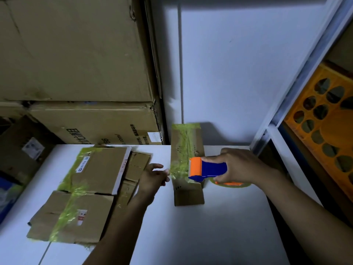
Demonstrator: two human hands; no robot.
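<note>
A small cardboard box (186, 148) with yellowish-green tape along its top stands on the white table (219, 232). My right hand (238, 165) grips a blue and orange tape dispenser (207, 168) held over the box's near half. A clear strip of tape (176, 170) runs from the dispenser to the left. My left hand (154, 177) pinches the free end of that strip just left of the box. The tape roll (232, 184) shows partly under my right hand.
Flattened cardboard boxes (86, 192) with green tape lie on the table's left half. Large cartons (80, 60) are stacked behind them against the wall. A metal shelf upright (298, 87) and an orange crate (328, 121) stand at the right.
</note>
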